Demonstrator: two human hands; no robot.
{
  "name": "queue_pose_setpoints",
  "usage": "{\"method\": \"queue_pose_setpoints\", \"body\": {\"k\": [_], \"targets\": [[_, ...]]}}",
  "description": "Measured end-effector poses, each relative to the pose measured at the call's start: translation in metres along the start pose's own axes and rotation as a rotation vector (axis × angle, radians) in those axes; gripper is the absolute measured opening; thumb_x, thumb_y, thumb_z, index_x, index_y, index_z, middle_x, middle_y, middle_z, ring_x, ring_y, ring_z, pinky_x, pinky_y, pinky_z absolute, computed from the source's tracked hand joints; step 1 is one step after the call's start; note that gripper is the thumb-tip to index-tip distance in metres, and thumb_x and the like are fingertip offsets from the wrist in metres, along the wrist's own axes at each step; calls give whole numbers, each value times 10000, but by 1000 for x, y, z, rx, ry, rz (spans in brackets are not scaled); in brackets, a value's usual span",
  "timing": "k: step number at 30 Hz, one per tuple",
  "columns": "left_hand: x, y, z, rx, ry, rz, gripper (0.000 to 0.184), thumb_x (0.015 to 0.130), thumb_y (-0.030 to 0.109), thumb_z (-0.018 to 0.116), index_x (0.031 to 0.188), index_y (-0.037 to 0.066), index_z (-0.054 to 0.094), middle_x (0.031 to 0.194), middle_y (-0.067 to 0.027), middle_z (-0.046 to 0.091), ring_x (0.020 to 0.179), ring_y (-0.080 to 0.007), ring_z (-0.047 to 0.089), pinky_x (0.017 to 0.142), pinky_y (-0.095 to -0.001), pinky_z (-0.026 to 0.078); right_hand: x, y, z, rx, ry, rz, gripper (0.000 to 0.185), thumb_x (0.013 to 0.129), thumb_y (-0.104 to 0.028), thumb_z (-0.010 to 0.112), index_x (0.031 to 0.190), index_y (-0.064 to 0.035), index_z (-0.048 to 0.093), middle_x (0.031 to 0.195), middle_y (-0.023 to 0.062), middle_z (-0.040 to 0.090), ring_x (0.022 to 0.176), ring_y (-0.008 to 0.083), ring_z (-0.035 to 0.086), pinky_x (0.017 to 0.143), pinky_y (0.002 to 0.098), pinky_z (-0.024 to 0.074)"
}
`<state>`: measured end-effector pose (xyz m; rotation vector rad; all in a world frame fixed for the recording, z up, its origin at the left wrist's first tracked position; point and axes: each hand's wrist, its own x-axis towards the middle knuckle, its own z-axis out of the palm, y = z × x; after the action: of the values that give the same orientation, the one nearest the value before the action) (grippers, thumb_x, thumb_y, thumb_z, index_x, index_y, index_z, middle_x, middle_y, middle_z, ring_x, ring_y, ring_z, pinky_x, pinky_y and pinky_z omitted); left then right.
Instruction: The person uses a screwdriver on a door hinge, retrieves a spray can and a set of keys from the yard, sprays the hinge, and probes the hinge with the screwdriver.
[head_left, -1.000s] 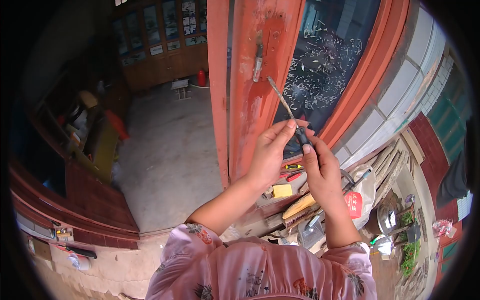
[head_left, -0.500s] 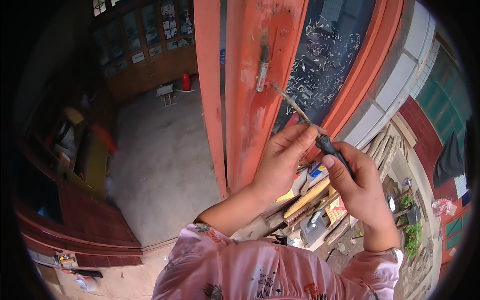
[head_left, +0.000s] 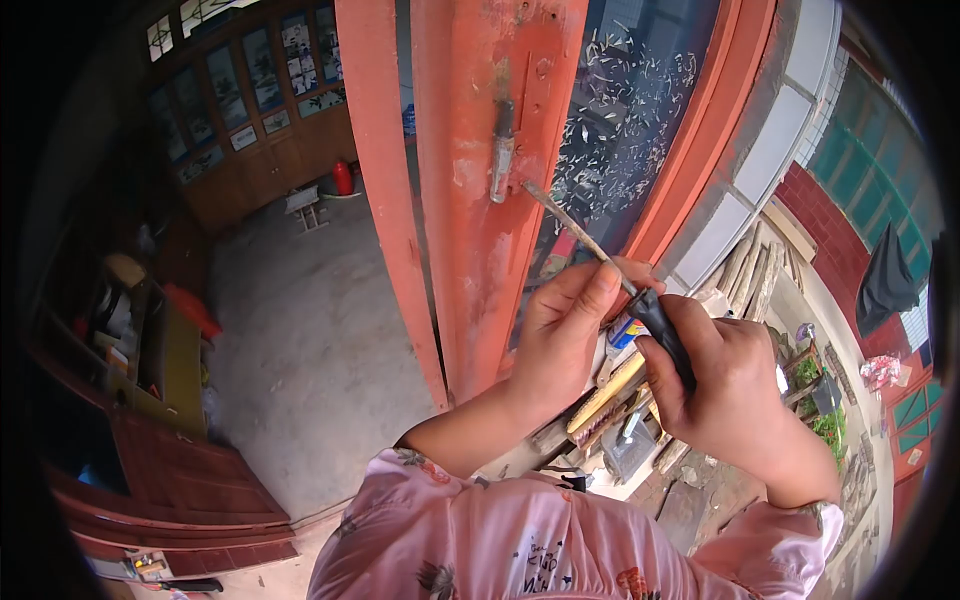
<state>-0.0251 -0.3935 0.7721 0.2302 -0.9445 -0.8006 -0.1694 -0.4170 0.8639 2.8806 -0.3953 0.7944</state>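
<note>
The right hand [head_left: 735, 385] clasped the screwdriver [head_left: 660, 325] by its handle and the left hand [head_left: 560, 330] pinched its shaft, the tip at the stile [head_left: 475, 300], near its right edge. Holding the shaft steady and pressing evenly would likely keep the tip from slipping. The pull [head_left: 502, 160] just beside the tip probably limited sideways room; glass [head_left: 630, 110] lay past that edge, sticks [head_left: 745, 270] beyond the right hand.

the tool [head_left: 650, 312] in the hands [head_left: 560, 335] [head_left: 735, 385] has a black handle [head_left: 668, 342] and greyish-brown shaft [head_left: 572, 227]. beyond the hands, the door frame [head_left: 470, 255] is orange-red; below them, the shirt [head_left: 595, 525] is pink with dark lettering [head_left: 540, 563].
</note>
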Motion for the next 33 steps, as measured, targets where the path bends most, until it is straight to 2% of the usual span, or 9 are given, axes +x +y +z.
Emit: {"method": "queue_pose_setpoints", "body": {"k": [3,5,8,12,14,17,20,27,33], "targets": [[5,4,5,64,24,13,264,981,225,449,991,27,624,1007,-96,632,984,-180,564,903,-343,394,4,9,-6,506,-147,304,273,853,-186,641,990,29,542,534,81,515,452,157,528,452,306,426],[7,6,11,121,64,34,264,983,223,445,989,31,626,994,-95,635,978,-181,566,904,-342,391,8,14,-11,1345,-328,661,252,969,-224,488,1009,19,541,615,-17,451,417,73,369,396,226,302],[5,10,12,75,96,-60,266,979,234,462,972,24,626,975,-87,640,951,-158,573,848,-308,428,9,15,-13,1828,-397,937,320,972,-280,475,1036,24,550,579,-31,348,390,46,260,358,226,184],[-13,40,3,790,106,126,303,952,226,526,1070,-48,576,998,-106,624,963,-173,571,861,-311,439,20,7,-25,1673,-413,953,330,970,-270,478,990,48,563,566,-28,337,389,57,249,363,234,179],[-29,52,-33,1211,220,776,389,871,165,625,1169,-63,519,1102,-174,570,1051,-276,547,873,-356,445,23,10,-28,1598,-430,924,341,969,-280,480,973,48,572,559,-27,338,390,59,248,368,235,182],[-27,54,-80,1330,436,636,578,852,218,643,1289,-73,402,1261,-214,440,1166,-338,441,952,-418,379,26,4,-31,1474,-420,944,366,969,-296,481,921,49,592,537,-25,330,390,63,261,378,239,193],[-32,38,-98,1561,304,492,675,851,261,641,1355,-54,323,1313,-222,357,1210,-349,380,997,-447,322,30,-7,-33,1366,-400,969,362,984,-286,434,927,42,576,506,-31,311,363,45,231,340,225,174],[-33,13,-101,1216,525,448,647,861,309,628,1343,-40,375,1196,-165,361,1117,-272,389,962,-393,323,29,-16,-31,957,-361,820,328,950,-253,545,746,2,575,532,-42,426,488,40,341,436,247,280],[-34,12,-102,1073,488,465,607,870,270,623,1339,-38,390,1121,-136,366,1070,-227,380,916,-359,333,26,-27,-28,617,-242,623,243,885,-181,623,757,21,575,535,101,455,476,163,450,457,320,360]]}}
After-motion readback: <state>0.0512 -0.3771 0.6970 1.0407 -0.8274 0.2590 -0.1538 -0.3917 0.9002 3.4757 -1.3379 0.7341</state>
